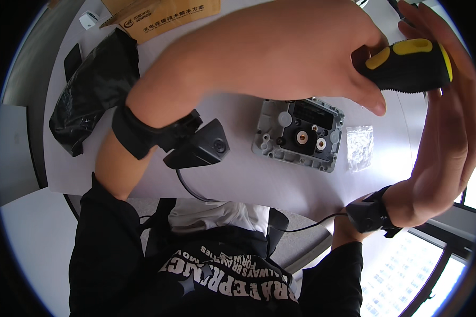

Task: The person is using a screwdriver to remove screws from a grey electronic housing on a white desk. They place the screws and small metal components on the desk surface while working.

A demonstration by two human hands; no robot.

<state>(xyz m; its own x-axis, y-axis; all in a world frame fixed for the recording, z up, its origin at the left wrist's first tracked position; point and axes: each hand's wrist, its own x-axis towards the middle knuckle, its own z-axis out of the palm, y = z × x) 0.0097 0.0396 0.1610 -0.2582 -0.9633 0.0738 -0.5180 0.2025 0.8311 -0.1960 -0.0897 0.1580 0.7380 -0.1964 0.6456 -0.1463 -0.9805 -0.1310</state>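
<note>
Both hands raised together around a black-and-yellow screwdriver handle (410,64), above a white table (238,179).

Left hand (280,50) clamped over the handle's near end, right hand (449,121) open-palmed, cupping its far side; long axis roughly left to right. Directly below, nearer the left hand: grey metal housing (299,134). Just right of it, clear plastic bag (359,148). Far left, black bag (95,90); top, brown printed envelope (164,16).
</note>
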